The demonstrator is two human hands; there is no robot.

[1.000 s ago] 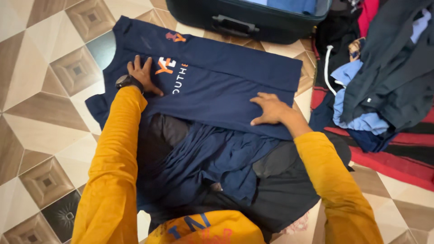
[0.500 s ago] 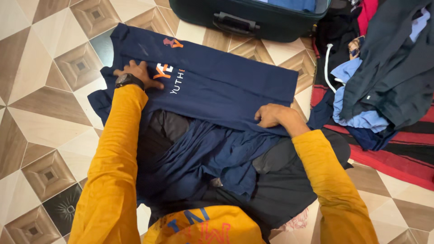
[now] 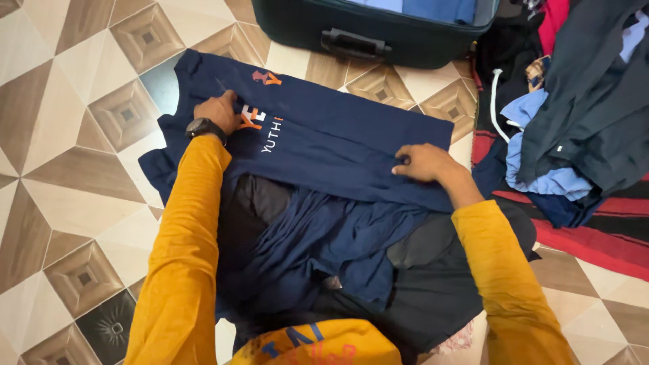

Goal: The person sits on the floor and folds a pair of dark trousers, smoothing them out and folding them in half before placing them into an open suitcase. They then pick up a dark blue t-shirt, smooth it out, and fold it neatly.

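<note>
A navy t-shirt [image 3: 338,142] with an orange and white chest print lies spread on the tiled floor in front of me. My left hand [image 3: 218,111], with a black watch at the wrist, is curled over the shirt's upper part beside the print, pinching the cloth. My right hand [image 3: 422,162] grips the shirt's lower edge near its right side. Both arms wear yellow-orange sleeves. More navy cloth [image 3: 324,250] is bunched over my lap below the shirt.
An open dark suitcase [image 3: 368,30] with blue clothes inside stands at the top. A heap of dark, light-blue and red garments [image 3: 574,128] lies on a red striped mat [image 3: 595,240] to the right. Patterned tiles [image 3: 74,189] spread to the left.
My left hand slid up and left across the shirt and closed on the cloth by the print. My right hand went from flat to gripping the lower edge.
</note>
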